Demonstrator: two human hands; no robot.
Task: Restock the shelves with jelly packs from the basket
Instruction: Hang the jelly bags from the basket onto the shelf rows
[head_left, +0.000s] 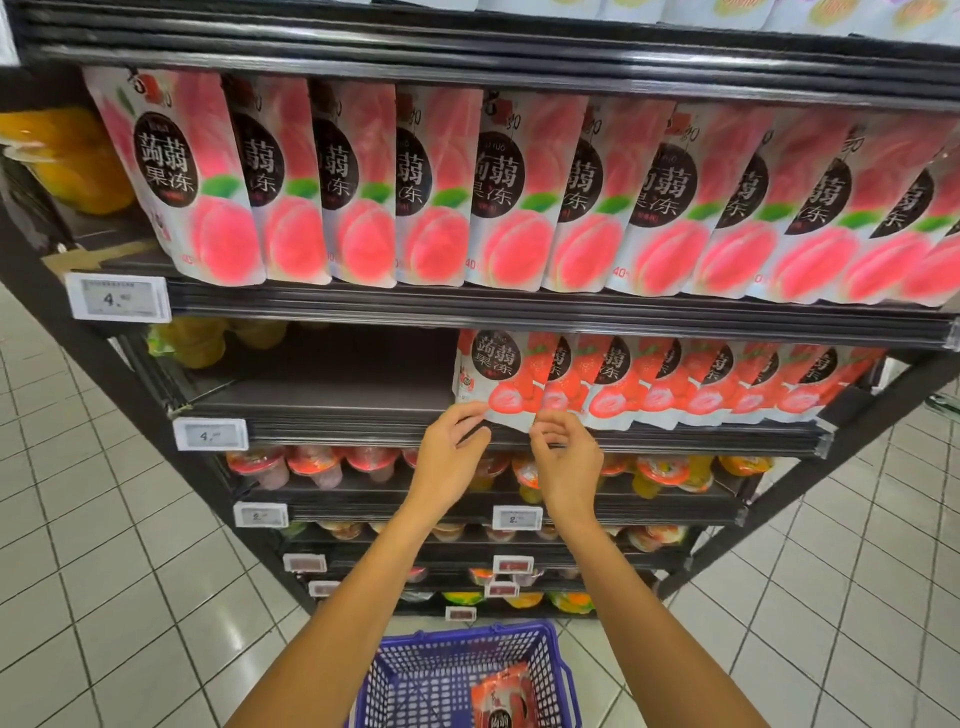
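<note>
- On the upper shelf, a row of pink peach jelly packs stands upright from far left to the right edge.
- Below it, the left stretch of the middle shelf is bare dark board, with a white price tag clipped to its front rail.
- My left grip reaches up to that shelf, and its thumb and curled fingers pinch the lower left edge of the front strawberry jelly pack.
- That pack stands at the left end of its row, at the shelf's front lip and tilted slightly.
- Down on the tiled floor, between my forearms, sits the blue basket with one more red jelly pack lying inside.
- My right grip has its fingers curled at the front pack's lower right corner. I cannot tell whether it really has hold of the pack.
- To the right, the remaining strawberry packs overlap in a row to the shelf's end.
</note>
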